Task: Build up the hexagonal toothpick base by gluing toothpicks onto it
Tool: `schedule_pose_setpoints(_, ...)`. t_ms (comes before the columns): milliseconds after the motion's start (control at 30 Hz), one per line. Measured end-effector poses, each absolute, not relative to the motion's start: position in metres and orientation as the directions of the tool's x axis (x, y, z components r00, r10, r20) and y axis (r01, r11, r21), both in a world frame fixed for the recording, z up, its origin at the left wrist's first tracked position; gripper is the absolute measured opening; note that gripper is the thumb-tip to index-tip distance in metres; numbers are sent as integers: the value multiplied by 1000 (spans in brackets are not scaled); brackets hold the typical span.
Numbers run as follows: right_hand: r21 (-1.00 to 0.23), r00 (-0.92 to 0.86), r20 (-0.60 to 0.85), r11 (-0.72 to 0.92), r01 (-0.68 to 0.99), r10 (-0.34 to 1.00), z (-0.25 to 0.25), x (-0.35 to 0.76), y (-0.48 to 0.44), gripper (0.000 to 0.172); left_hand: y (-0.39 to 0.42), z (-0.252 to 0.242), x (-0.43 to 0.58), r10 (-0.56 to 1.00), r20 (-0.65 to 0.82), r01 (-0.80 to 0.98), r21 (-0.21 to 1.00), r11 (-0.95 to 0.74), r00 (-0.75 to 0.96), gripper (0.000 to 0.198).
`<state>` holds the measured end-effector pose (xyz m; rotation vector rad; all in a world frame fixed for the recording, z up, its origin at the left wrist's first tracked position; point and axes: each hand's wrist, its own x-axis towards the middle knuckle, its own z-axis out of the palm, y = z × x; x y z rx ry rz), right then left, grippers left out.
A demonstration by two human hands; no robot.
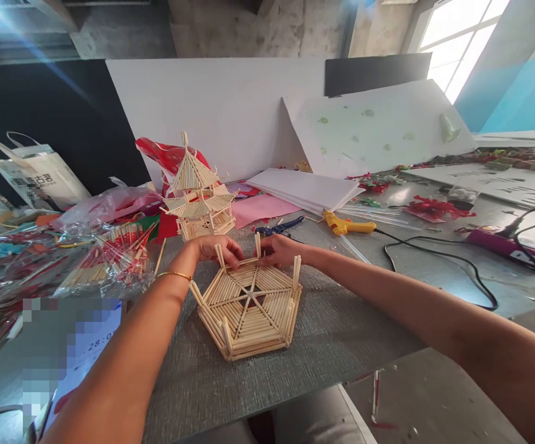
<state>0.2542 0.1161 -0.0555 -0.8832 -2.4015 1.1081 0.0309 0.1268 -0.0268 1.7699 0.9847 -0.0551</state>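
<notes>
A six-sided base of pale wooden sticks [230,300] lies flat on the dark table, with short upright posts at its corners and spokes meeting over a hole in the middle. My left hand [221,250] is closed at the far left corner, fingertips pinched by a post. Opposite it, my right hand [279,250] is closed beside the far right post. A short wooden stick [247,263] spans the far edge between both sets of fingertips, each hand seeming to pinch one end. Behind my left hand stands a tiered pagoda model [197,203] of the same sticks.
A yellow glue gun [348,224] lies at the right, its black cable looping to a purple power strip [512,246]. Blue-handled pliers [280,227] rest behind my right hand. Bagged sticks [119,253] are on the left, near a phone-like screen [94,345]. White sheets [306,188] lie behind.
</notes>
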Motion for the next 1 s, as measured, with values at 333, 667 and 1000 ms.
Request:
schedule_pose_setpoints(333, -785, -757, 47, 493, 376, 652, -53, 254, 114, 25, 131, -28, 29, 554, -476, 635, 762, -128, 683, 27)
schedule_pose_setpoints(667, -802, -739, 16, 450, 393, 673, -53, 252, 113, 32, 134, -30, 28, 540, -466, 626, 765, -153, 701, 15)
schedule_pose_setpoints(1000, -806, -744, -19, 430, 407, 668, -50, 255, 115, 32, 133, -28, 29, 531, -468, 622, 769, -148, 706, 11)
